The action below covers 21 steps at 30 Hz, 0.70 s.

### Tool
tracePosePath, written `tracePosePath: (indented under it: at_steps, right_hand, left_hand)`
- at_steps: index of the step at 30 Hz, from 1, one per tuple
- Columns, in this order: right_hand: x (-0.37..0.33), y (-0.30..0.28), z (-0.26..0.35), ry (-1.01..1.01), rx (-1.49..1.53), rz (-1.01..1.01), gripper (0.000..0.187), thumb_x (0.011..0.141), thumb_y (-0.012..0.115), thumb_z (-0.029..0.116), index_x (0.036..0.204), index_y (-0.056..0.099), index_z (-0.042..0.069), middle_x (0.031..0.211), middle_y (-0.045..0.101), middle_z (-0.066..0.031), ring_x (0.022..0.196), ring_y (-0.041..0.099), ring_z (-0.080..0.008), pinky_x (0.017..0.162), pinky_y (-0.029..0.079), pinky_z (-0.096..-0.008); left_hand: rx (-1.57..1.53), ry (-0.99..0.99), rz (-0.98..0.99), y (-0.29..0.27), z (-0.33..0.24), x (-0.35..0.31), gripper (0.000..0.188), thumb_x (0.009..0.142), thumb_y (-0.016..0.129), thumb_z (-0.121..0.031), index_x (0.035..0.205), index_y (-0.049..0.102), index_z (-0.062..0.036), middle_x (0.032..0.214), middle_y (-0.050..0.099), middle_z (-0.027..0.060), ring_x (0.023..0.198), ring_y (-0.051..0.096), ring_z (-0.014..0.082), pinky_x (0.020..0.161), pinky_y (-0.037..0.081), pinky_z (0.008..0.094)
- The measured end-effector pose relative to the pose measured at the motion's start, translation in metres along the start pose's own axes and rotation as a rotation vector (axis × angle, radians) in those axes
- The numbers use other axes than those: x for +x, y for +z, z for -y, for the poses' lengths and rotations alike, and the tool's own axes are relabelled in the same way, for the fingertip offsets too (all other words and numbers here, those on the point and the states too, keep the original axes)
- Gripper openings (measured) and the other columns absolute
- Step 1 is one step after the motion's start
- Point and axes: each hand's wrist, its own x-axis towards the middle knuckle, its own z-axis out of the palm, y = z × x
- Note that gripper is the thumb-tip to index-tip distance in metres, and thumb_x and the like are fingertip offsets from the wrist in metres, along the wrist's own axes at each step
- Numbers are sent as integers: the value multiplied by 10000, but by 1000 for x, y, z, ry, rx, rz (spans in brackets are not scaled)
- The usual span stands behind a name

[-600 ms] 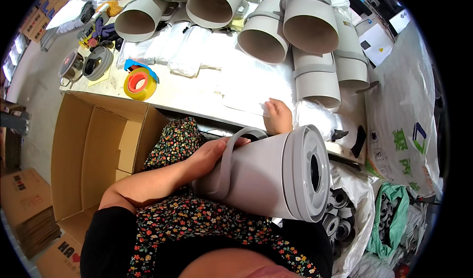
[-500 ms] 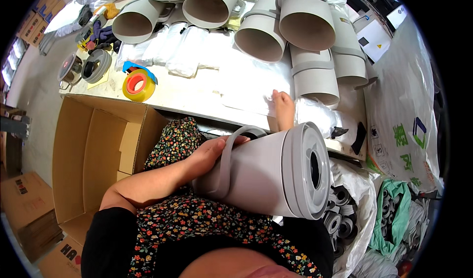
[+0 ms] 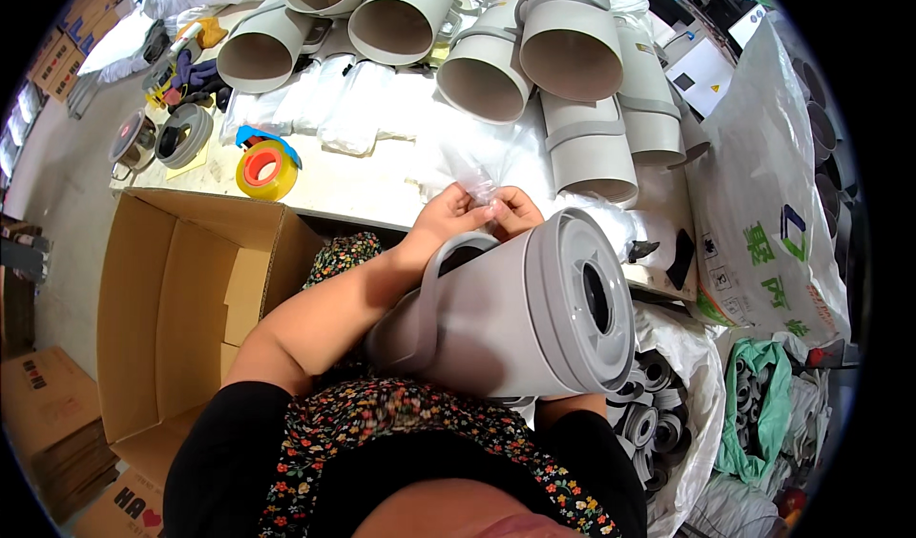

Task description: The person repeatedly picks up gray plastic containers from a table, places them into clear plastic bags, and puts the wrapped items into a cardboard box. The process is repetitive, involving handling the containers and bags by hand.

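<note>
OK so both hands are busy with the same bit of clear plastic film (image 3: 469,168), just above a big grey container. The left hand (image 3: 445,217) has its thumb and fingers pinched shut on the film, and the right hand (image 3: 517,212) is doing the same right next to it, fingertips basically touching. The film sticks up past the fingers toward the worktop (image 3: 367,187).

The grey container (image 3: 482,323) is lying on its side across the person's lap, tilted a bit, with its lid (image 3: 574,252) facing right and a dark round opening in the middle of that lid. The left forearm runs along by its loop handle (image 3: 426,300), while the right one goes mostly out of sight behind it.

Over on the left there's an open cardboard box (image 3: 134,319), with a yellow tape roll (image 3: 260,193) sitting on the worktop edge behind it. A bunch more grey cylinders (image 3: 592,159) lie along the back, open ends facing this way, and down on the right there's a white sack (image 3: 704,357) full of grey rings (image 3: 641,425)
</note>
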Motion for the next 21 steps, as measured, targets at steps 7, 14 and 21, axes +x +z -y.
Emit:
tracePosePath:
  at_steps: [7, 14, 21]
  right_hand:
    - [1, -3, 12, -268, 459, -194, 206, 885, 551, 169, 1032, 505, 33, 948, 607, -126, 880, 603, -220, 759, 528, -346]
    - [-104, 9, 97, -759, 475, 157, 111, 836, 551, 79, 917, 558, 3, 815, 623, -169, 767, 623, -239, 742, 530, -382]
    - [-166, 57, 160, -751, -368, 1007, 145, 879, 520, 33, 897, 606, -83, 867, 647, -215, 777, 640, -280, 733, 511, -404]
  left_hand:
    - [-402, -36, -319, 1, 4, 49, 96, 939, 442, -118, 998, 501, -70, 939, 582, 67, 860, 565, 153, 793, 462, 283]
    - [-167, 6, 144, 6, -68, 8, 97, 923, 479, -151, 975, 502, -72, 819, 508, 4, 706, 481, 97, 657, 413, 225]
    - [351, 503, -11, 25, -61, -23, 281, 958, 438, -298, 983, 511, -28, 741, 427, -24, 685, 366, 60, 649, 332, 200]
